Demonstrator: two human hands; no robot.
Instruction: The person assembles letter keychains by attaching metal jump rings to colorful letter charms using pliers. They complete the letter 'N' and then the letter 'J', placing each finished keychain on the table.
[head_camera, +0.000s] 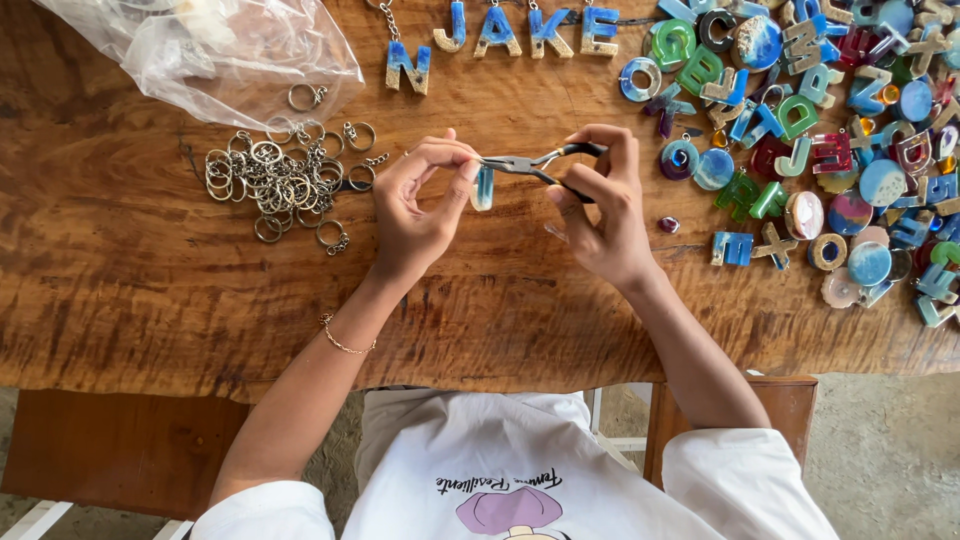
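Observation:
My left hand (418, 210) pinches a small blue and white resin charm (483, 187) by its top, above the wooden table (150, 280). My right hand (600, 205) grips small black-handled pliers (530, 164), whose tips meet the top of the charm at my left fingertips. A thin gold bracelet (345, 345) sits on my left wrist.
A heap of metal key rings with chains (280, 175) lies left of my hands, below a clear plastic bag (210, 50). Several blue and beige letter charms (500, 35) lie in a row at the far edge. A large pile of coloured resin letters and discs (820, 130) fills the right side.

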